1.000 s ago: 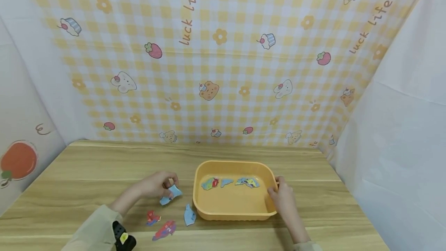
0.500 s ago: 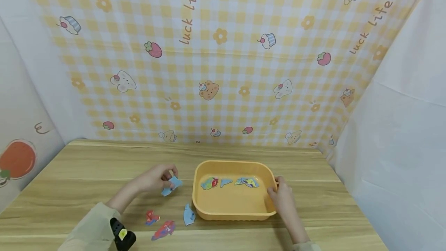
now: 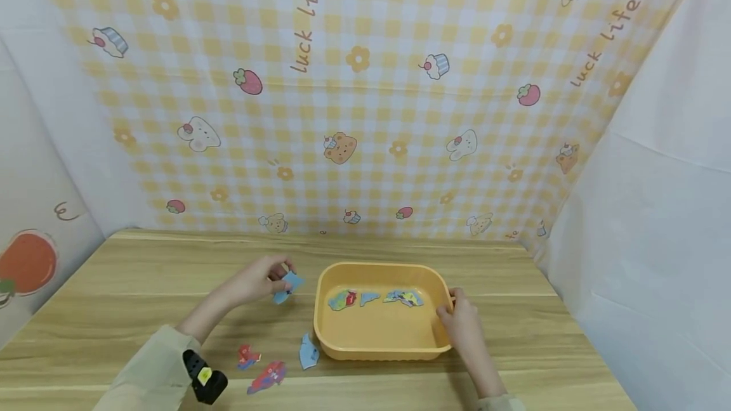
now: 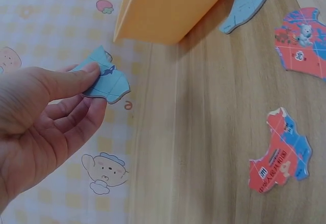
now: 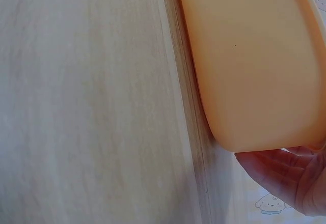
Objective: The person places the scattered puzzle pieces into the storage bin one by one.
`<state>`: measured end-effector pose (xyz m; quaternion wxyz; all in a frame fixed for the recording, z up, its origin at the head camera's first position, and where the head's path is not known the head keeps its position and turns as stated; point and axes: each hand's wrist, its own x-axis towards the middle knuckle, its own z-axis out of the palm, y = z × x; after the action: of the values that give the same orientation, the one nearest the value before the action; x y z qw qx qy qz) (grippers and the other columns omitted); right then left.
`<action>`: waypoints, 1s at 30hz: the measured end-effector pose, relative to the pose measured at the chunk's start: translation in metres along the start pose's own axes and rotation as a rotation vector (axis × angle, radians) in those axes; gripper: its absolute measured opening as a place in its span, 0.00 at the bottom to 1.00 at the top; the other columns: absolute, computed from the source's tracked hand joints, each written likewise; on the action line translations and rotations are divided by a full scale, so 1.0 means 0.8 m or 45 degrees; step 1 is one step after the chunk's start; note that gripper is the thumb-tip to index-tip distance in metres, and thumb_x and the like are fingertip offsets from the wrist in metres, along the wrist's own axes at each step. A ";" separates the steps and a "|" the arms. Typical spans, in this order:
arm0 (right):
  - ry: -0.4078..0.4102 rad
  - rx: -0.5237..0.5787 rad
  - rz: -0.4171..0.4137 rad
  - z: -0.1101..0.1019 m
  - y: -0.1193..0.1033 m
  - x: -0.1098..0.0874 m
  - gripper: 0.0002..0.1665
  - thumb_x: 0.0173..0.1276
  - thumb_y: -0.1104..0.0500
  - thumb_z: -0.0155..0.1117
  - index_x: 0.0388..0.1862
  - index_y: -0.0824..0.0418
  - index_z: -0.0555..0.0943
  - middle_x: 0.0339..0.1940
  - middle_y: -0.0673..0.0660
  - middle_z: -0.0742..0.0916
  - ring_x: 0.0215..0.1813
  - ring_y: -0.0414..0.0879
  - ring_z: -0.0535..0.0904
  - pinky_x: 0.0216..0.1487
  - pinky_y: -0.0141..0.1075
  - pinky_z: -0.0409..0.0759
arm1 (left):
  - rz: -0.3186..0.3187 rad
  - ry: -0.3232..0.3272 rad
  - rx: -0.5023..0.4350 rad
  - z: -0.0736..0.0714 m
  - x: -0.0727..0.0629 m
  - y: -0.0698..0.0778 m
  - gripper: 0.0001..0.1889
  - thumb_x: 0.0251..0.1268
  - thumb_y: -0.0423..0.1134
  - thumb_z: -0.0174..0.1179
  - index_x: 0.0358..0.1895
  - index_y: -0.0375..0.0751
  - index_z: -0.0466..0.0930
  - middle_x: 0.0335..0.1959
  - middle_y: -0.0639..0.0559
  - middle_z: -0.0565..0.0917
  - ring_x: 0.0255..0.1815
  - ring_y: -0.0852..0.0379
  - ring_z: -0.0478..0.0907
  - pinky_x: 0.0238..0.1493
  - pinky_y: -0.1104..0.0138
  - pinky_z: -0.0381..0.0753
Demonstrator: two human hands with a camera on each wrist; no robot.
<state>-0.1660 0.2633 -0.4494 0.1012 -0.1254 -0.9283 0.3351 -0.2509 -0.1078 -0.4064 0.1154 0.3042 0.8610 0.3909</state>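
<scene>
My left hand (image 3: 257,283) pinches a light-blue map puzzle piece (image 4: 113,84) between thumb and fingers. It holds the piece above the table, left of a yellow-orange plastic bin (image 3: 379,355). At the bin's right end, my right hand (image 3: 465,323) grips the rim, with the thumb on the inner side; the right wrist view shows its fingers (image 5: 272,178) against the outside. Inside the bin lie a green-and-red puzzle piece (image 3: 342,300), a small blue one (image 3: 369,298) and a blue-and-yellow one (image 3: 404,298).
Another blue piece (image 3: 308,352) lies beside the bin's front left corner. Further left on the wooden table (image 3: 171,271) are a red-and-purple piece (image 3: 267,378) and a smaller red-and-blue piece (image 4: 281,155). A checked cloth (image 3: 371,113) hangs behind the table.
My left hand has lifted the blue puzzle piece off the table area and moved it away from me and slightly right. The right hand and the bin have stayed in place.
</scene>
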 end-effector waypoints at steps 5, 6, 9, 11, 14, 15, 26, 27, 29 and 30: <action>-0.003 0.004 -0.010 0.000 -0.002 -0.001 0.21 0.57 0.67 0.55 0.50 0.74 0.70 0.31 0.68 0.83 0.30 0.52 0.80 0.26 0.39 0.79 | -0.006 0.027 0.031 -0.001 0.005 0.004 0.12 0.60 0.32 0.57 0.46 0.33 0.72 0.30 0.49 0.80 0.31 0.59 0.76 0.29 0.71 0.76; -0.002 0.003 -0.010 0.000 -0.002 -0.001 0.21 0.57 0.67 0.55 0.50 0.74 0.70 0.31 0.68 0.83 0.30 0.52 0.80 0.26 0.39 0.79 | -0.002 0.030 0.034 -0.001 0.006 0.005 0.12 0.60 0.32 0.57 0.46 0.33 0.72 0.31 0.49 0.80 0.31 0.59 0.76 0.29 0.71 0.76; -0.004 0.001 -0.009 -0.001 -0.002 -0.001 0.20 0.58 0.67 0.56 0.50 0.73 0.70 0.32 0.68 0.83 0.31 0.52 0.79 0.26 0.39 0.79 | 0.001 0.049 0.043 0.000 0.010 0.007 0.12 0.60 0.32 0.57 0.46 0.35 0.72 0.31 0.48 0.80 0.32 0.59 0.77 0.30 0.70 0.76; -0.010 0.003 -0.010 -0.001 -0.003 -0.001 0.20 0.58 0.67 0.56 0.50 0.73 0.70 0.32 0.68 0.83 0.31 0.52 0.79 0.26 0.39 0.79 | 0.000 0.061 0.041 0.000 0.013 0.010 0.12 0.60 0.31 0.57 0.46 0.35 0.72 0.32 0.48 0.81 0.33 0.59 0.77 0.31 0.69 0.77; -0.020 0.009 -0.012 -0.001 -0.004 -0.001 0.20 0.58 0.67 0.56 0.50 0.74 0.69 0.32 0.69 0.83 0.30 0.53 0.80 0.25 0.38 0.80 | -0.016 0.079 0.049 0.001 0.016 0.015 0.11 0.60 0.31 0.57 0.46 0.36 0.73 0.33 0.48 0.81 0.34 0.58 0.77 0.32 0.68 0.78; -0.020 0.010 -0.012 -0.001 -0.004 -0.001 0.20 0.58 0.67 0.56 0.50 0.74 0.69 0.32 0.69 0.83 0.30 0.53 0.80 0.25 0.38 0.80 | -0.022 0.084 0.048 0.001 0.017 0.017 0.11 0.60 0.31 0.57 0.46 0.36 0.73 0.33 0.48 0.81 0.34 0.58 0.77 0.33 0.67 0.78; -0.017 0.017 -0.007 -0.001 -0.002 0.000 0.20 0.58 0.68 0.56 0.49 0.74 0.70 0.30 0.67 0.83 0.29 0.51 0.79 0.24 0.37 0.79 | 0.021 0.110 0.071 0.007 0.030 0.028 0.11 0.59 0.32 0.58 0.45 0.35 0.73 0.33 0.46 0.81 0.35 0.56 0.79 0.32 0.68 0.78; -0.019 0.019 -0.009 -0.001 -0.002 0.000 0.20 0.58 0.68 0.56 0.49 0.74 0.70 0.30 0.67 0.83 0.29 0.51 0.79 0.24 0.37 0.79 | 0.021 0.109 0.065 0.008 0.031 0.028 0.11 0.59 0.32 0.58 0.45 0.34 0.73 0.33 0.46 0.81 0.34 0.56 0.78 0.32 0.68 0.78; -0.014 0.022 -0.004 -0.001 -0.002 0.000 0.20 0.58 0.68 0.55 0.49 0.73 0.70 0.30 0.67 0.83 0.29 0.51 0.79 0.24 0.37 0.79 | 0.016 0.109 0.056 0.010 0.034 0.029 0.11 0.59 0.32 0.58 0.45 0.34 0.73 0.33 0.46 0.81 0.34 0.57 0.78 0.32 0.69 0.78; -0.013 0.022 -0.001 -0.001 -0.002 0.000 0.20 0.58 0.68 0.55 0.49 0.73 0.70 0.30 0.67 0.83 0.29 0.51 0.79 0.24 0.37 0.79 | 0.015 0.106 0.050 0.010 0.036 0.030 0.11 0.59 0.31 0.58 0.45 0.34 0.73 0.33 0.46 0.81 0.34 0.57 0.78 0.32 0.69 0.78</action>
<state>-0.1663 0.2629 -0.4481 0.0978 -0.1225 -0.9259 0.3436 -0.2595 -0.0733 -0.3932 0.0711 0.2949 0.8707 0.3870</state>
